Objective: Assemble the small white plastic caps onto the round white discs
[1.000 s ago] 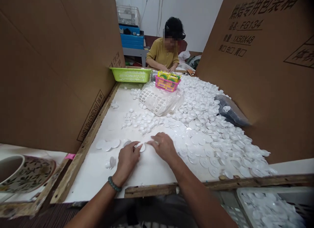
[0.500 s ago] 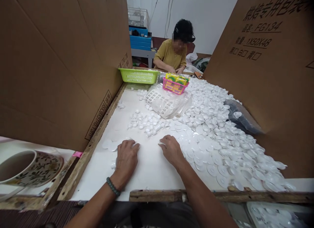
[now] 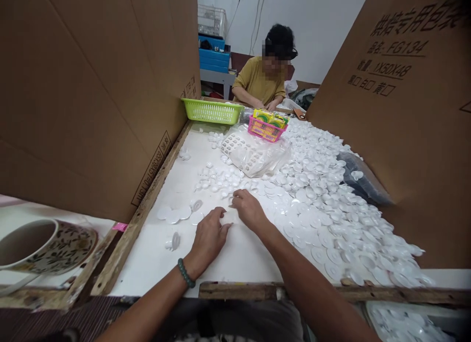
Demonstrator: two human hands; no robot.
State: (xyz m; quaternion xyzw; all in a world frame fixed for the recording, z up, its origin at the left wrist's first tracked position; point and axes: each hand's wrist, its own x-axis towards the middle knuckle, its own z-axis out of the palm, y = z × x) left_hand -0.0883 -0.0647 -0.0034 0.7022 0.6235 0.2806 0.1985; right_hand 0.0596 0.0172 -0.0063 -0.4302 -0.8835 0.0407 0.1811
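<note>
brown cardboard panels (image 3: 110, 101) are stood at the left and right of the frame. between them, a white tabletop (image 3: 143, 258) is edged with wood, and its right side is covered by heaped white plastic pieces (image 3: 316, 180). at the upper centre, a person in a yellow top (image 3: 263, 82) is seen. a green basket (image 3: 213, 111) is set at the upper left of the tabletop. at the lower centre, the left hand's (image 3: 209, 234) thumb is parted from its bent fingers, near flat discs (image 3: 172, 214); the right hand's (image 3: 248, 209) fingers are curled beside small white pieces (image 3: 221, 180). whether anything is gripped cannot be told.
</note>
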